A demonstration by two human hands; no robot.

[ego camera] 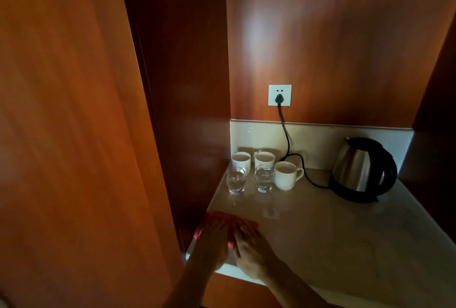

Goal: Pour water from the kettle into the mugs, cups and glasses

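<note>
A steel kettle (357, 167) with a black handle stands on its base at the back right of the pale counter (320, 228). At the back left stand three white mugs (287, 174) and two clear glasses (236, 180) holding water. My left hand (212, 238) and my right hand (249, 241) lie side by side with flat fingers on a red cloth (222, 217) at the counter's front left corner, far from the kettle.
A black cord (287, 140) runs from a white wall socket (279, 95) down behind the mugs to the kettle base. Wooden panels (74, 135) wall the niche on the left, back and right. A small wet patch (271, 212) shines mid-counter.
</note>
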